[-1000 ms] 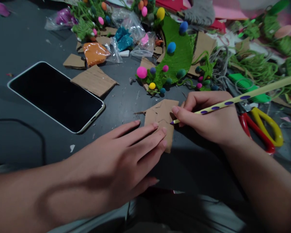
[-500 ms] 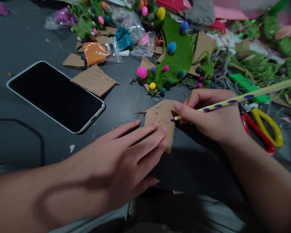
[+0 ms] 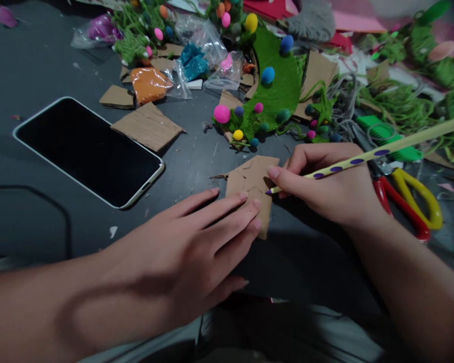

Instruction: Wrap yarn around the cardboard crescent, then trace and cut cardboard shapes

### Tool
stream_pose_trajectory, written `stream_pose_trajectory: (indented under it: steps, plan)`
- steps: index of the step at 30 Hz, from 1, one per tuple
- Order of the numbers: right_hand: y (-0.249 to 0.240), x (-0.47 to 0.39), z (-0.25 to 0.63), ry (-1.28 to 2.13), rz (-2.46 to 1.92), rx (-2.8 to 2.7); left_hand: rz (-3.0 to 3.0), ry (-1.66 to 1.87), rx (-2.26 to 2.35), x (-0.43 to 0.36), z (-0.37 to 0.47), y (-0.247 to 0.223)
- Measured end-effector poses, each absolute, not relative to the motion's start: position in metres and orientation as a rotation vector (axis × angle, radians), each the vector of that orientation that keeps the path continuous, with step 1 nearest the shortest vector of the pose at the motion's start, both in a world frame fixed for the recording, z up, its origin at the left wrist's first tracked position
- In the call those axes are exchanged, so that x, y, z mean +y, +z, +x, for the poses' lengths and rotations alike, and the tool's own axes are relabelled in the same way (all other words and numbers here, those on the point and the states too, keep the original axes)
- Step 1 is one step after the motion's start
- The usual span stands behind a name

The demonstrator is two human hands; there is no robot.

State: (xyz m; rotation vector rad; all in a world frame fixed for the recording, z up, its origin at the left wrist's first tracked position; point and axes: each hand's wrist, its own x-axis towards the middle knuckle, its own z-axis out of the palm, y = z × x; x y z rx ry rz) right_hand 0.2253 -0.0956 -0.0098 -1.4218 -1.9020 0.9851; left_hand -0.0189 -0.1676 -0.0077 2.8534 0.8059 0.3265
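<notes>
A small piece of brown cardboard [image 3: 255,174] lies on the dark table, with thin pencil lines drawn on it. The outstretched fingers of my left hand [image 3: 208,242] rest flat on its lower left part and cover some of it. Between thumb and fingers, my right hand [image 3: 321,181] grips a yellow pencil with purple spots [image 3: 357,161]. The purple tip is at the right side of the cardboard; whether it touches cannot be told. Beside my right wrist lie scissors with red and yellow handles [image 3: 419,199], their blades partly hidden.
To the left lies a phone [image 3: 87,151] with a dark screen, a cardboard scrap [image 3: 147,126] over its edge. Behind are an orange clay packet [image 3: 151,85], a green curved piece [image 3: 276,75] with coloured balls, and green yarn [image 3: 404,106] at the right.
My right hand and the pencil have shifted slightly down and left along the cardboard's right side. My left hand holds its place on the cardboard.
</notes>
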Motion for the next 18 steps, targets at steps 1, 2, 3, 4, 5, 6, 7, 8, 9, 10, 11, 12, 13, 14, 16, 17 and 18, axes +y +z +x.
stream_pose_trajectory:
  steps: [1,2,3,4,5,6,7,8,9,10,11,12,13,14,16,17,18]
  plan:
    - [-0.0099,-0.0957,0.2253,0.986,-1.417,-1.905,2.853,0.321,0.798,-0.1673,-0.019,-0.0075]
    - [-0.0101,-0.0955,0.2254,0.981,-1.415,-1.902,2.852,0.311,0.793,-0.167,-0.019,-0.0073]
    - [-0.0104,-0.0952,0.2253,0.975,-1.417,-1.893,2.85,0.302,0.791,-0.1668,-0.0189,-0.0071]
    - [-0.0107,-0.0948,0.2253,0.972,-1.415,-1.875,2.85,0.301,0.794,-0.1666,-0.0187,-0.0069]
    - [-0.0109,-0.0943,0.2251,0.973,-1.411,-1.854,2.849,0.3,0.798,-0.1665,-0.0186,-0.0067]
    - [-0.0111,-0.0939,0.225,0.98,-1.403,-1.836,2.85,0.304,0.799,-0.1664,-0.0184,-0.0065]
    - [-0.0113,-0.0936,0.2248,0.989,-1.393,-1.824,2.85,0.31,0.801,-0.1664,-0.0183,-0.0063]
    - [-0.0113,-0.0935,0.2247,0.997,-1.389,-1.819,2.85,0.312,0.804,-0.1663,-0.0183,-0.006]
    - [-0.0111,-0.0936,0.2246,1.003,-1.389,-1.822,2.853,0.312,0.802,-0.1663,-0.0183,-0.0056]
    - [-0.0109,-0.0939,0.2246,1.001,-1.396,-1.831,2.854,0.307,0.8,-0.1662,-0.0183,-0.0054]
    - [-0.0105,-0.0943,0.2247,0.995,-1.409,-1.844,2.858,0.301,0.797,-0.1661,-0.0182,-0.0052]
    - [-0.0101,-0.0947,0.2249,0.992,-1.417,-1.861,2.862,0.296,0.793,-0.166,-0.0182,-0.0051]
    - [-0.0098,-0.0949,0.2252,0.997,-1.42,-1.876,2.867,0.296,0.79,-0.1659,-0.0181,-0.0052]
    - [-0.0095,-0.0948,0.2257,1.011,-1.412,-1.879,2.871,0.3,0.789,-0.1658,-0.0179,-0.0053]
    - [-0.0096,-0.0935,0.227,1.05,-1.391,-1.824,2.877,0.303,0.796,-0.1656,-0.0175,-0.0058]
    - [-0.0099,-0.0924,0.2277,1.053,-1.38,-1.763,2.882,0.299,0.796,-0.1655,-0.0174,-0.0059]
    - [-0.0105,-0.0911,0.2283,1.038,-1.374,-1.692,2.885,0.289,0.797,-0.1654,-0.0174,-0.0057]
